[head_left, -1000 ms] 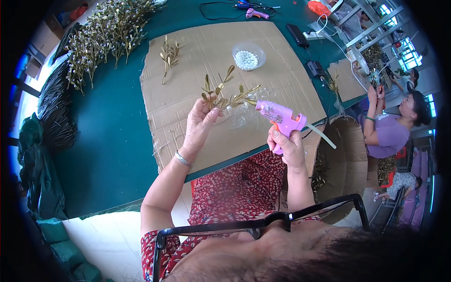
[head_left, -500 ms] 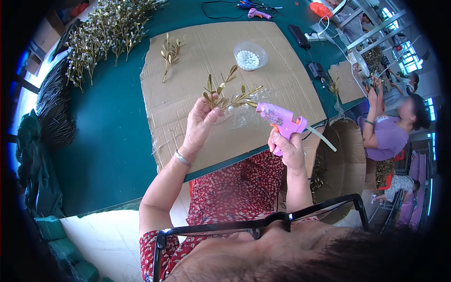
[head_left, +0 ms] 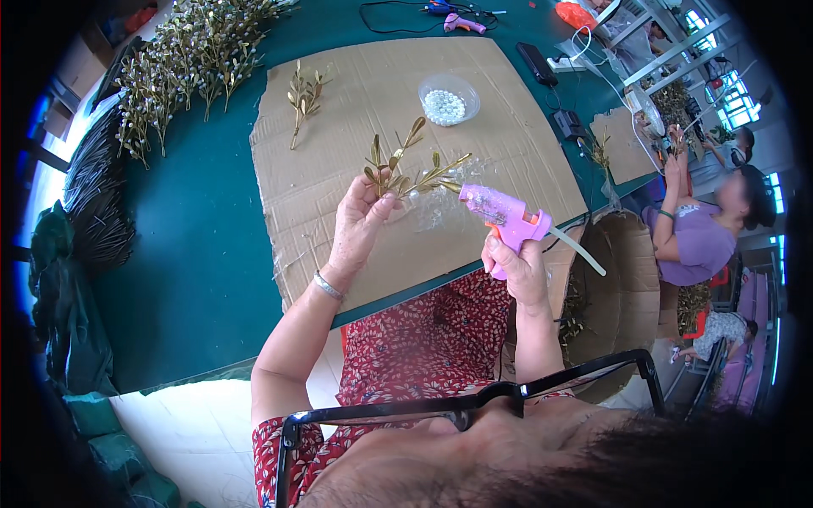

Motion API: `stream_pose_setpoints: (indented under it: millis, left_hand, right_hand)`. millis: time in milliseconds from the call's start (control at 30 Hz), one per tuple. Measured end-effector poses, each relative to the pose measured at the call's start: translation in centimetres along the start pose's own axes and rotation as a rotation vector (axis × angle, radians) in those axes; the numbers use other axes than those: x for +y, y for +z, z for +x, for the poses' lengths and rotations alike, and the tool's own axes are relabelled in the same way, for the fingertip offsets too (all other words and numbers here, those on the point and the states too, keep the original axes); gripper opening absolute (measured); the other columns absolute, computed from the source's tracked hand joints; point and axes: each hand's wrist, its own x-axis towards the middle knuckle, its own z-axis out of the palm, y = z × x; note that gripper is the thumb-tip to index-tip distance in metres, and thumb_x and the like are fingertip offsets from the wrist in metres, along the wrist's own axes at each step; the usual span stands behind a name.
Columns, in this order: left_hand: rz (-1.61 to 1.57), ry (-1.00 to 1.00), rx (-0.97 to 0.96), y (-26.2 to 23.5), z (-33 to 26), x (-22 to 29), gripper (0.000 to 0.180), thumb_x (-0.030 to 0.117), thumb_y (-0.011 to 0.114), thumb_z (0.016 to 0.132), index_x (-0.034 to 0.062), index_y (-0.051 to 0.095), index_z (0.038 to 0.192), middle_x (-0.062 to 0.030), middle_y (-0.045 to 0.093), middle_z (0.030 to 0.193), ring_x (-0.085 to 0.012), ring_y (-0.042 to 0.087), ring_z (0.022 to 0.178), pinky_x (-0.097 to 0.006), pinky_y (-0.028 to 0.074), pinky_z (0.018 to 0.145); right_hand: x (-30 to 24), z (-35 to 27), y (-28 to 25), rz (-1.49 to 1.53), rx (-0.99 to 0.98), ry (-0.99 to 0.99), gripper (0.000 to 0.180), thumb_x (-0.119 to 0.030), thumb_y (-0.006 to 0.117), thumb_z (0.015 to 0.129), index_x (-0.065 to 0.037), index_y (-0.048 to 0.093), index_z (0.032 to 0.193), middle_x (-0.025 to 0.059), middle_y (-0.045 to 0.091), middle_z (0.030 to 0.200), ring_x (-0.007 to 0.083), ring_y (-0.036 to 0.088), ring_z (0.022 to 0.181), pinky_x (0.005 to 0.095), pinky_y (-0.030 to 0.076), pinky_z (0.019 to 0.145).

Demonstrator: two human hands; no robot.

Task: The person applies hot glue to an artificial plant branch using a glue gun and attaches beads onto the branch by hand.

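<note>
My left hand [head_left: 360, 222] holds up a small gold leafy sprig [head_left: 405, 169] by its stem above a brown cardboard sheet [head_left: 356, 102]. My right hand [head_left: 515, 269] grips a pink-purple glue gun [head_left: 501, 216]. The gun's nozzle touches the right side of the sprig, and a white glue stick juts out behind the gun. A round clear dish of white beads [head_left: 446, 100] sits on the cardboard beyond the sprig. Another gold sprig [head_left: 303, 97] lies flat at the cardboard's far left.
A heap of finished gold sprigs with white beads [head_left: 182, 59] and a dark bundle of stems [head_left: 97, 203] lie on the green table [head_left: 195, 271] at left. Another glue gun [head_left: 461, 22], cables and a power strip [head_left: 559, 63] sit at the far edge. A person in purple [head_left: 703, 233] works at right beside a cardboard bin [head_left: 622, 288].
The glue gun has moved slightly left, its nozzle closing in on the sprig. My left hand keeps the sprig nearly still.
</note>
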Motion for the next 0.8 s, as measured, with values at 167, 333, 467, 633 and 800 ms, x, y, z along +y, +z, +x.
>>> stream_pose_setpoints:
  millis: [167,333,467,633,800]
  left_hand:
    - [0.003,0.003,0.004,-0.08,-0.01,-0.03,0.038,0.009,0.056,0.092,0.0033,0.047,0.128,-0.0019,0.062,0.099,-0.0100,0.058,0.086,-0.022,0.042,0.075]
    - [0.026,-0.006,-0.001,0.02,-0.05,0.02,0.037,0.009,0.056,0.092,0.0038,0.047,0.128,-0.0018,0.062,0.099,-0.0094,0.057,0.086,-0.022,0.041,0.074]
    - [0.021,0.009,-0.015,-0.08,-0.04,-0.05,0.038,0.009,0.056,0.092,0.0041,0.047,0.129,-0.0013,0.062,0.098,-0.0092,0.057,0.085,-0.021,0.041,0.074]
    - [0.012,0.006,-0.001,0.04,0.00,0.05,0.037,0.008,0.056,0.092,0.0042,0.048,0.129,-0.0007,0.062,0.096,-0.0087,0.057,0.085,-0.021,0.041,0.073]
    - [0.030,0.011,0.000,0.00,-0.08,0.04,0.037,0.008,0.056,0.092,0.0040,0.048,0.128,-0.0006,0.061,0.096,-0.0086,0.057,0.085,-0.021,0.041,0.073]
  right_hand:
    - [0.02,0.16,0.37,0.036,0.019,-0.007,0.019,-0.014,0.058,0.090,-0.002,0.051,0.102,0.0008,0.052,0.070,0.0070,0.051,0.057,0.0208,0.041,0.050]
    - [0.23,0.03,0.07,0.038,0.012,-0.012,0.017,-0.014,0.059,0.090,-0.002,0.052,0.101,-0.0001,0.053,0.070,0.0052,0.051,0.056,0.0198,0.040,0.050]
    - [0.13,0.26,0.26,0.029,0.004,-0.004,0.016,-0.014,0.058,0.090,-0.003,0.051,0.099,0.0009,0.053,0.071,0.0067,0.051,0.057,0.0204,0.041,0.050]
    - [0.21,0.14,0.20,0.028,0.005,-0.004,0.014,-0.014,0.058,0.090,-0.004,0.051,0.096,0.0016,0.052,0.071,0.0081,0.052,0.057,0.0207,0.041,0.050]
    - [0.13,0.17,0.57,0.051,0.037,-0.028,0.013,-0.015,0.059,0.090,-0.004,0.053,0.093,-0.0013,0.052,0.064,0.0047,0.050,0.054,0.0192,0.039,0.049]
